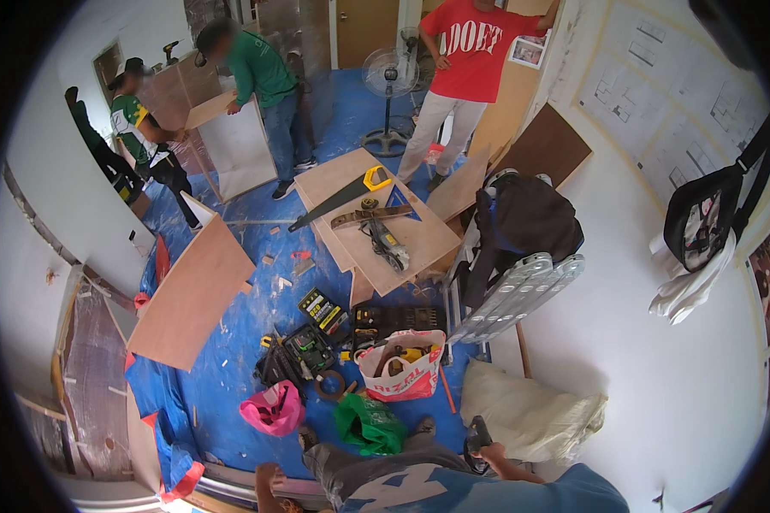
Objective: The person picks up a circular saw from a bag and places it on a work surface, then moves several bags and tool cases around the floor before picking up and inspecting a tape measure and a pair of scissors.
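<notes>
At the lower edge, my right hand is wrapped round a black hand-held tool whose exact kind I cannot make out. It is held beside my right thigh, near a bulging off-white sack. My left hand hangs low left of my legs with its fingers curled; whatever may be inside them is hidden. Between my feet and the tools on the floor lie a green plastic bag and a pink plastic bag. Behind them stands a white and red carrier bag full of tools.
A folded ladder with a black backpack leans at right. Boards bear a handsaw and an angle grinder. Toolboxes lie on the blue floor sheet. Co-workers in green and red stand beyond, near a fan.
</notes>
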The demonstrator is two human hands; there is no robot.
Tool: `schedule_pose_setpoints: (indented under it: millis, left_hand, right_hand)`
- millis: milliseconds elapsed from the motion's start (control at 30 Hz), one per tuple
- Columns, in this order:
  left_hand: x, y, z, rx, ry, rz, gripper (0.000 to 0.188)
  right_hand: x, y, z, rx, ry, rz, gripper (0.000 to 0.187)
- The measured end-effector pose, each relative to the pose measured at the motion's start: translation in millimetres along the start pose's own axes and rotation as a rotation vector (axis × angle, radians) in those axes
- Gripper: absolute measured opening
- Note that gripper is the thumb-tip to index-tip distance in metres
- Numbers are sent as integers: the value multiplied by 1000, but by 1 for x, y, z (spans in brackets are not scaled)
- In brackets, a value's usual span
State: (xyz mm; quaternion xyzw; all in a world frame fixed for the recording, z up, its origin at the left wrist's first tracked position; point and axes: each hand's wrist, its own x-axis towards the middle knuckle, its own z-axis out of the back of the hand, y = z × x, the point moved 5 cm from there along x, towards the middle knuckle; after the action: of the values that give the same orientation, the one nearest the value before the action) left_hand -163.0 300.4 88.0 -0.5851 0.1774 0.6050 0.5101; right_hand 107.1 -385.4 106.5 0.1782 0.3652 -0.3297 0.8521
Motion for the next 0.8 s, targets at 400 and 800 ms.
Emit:
schedule_pose_setpoints:
  millis: [400,800]
  left_hand:
    - [160,-212,269,260,-4,-325,34]
    - [250,-218,351,570,43,-121,34]
  right_hand:
    - [-224,34,-87,287,-599,-103,27]
    - [-411,71,-233,345,-573,-275,24]
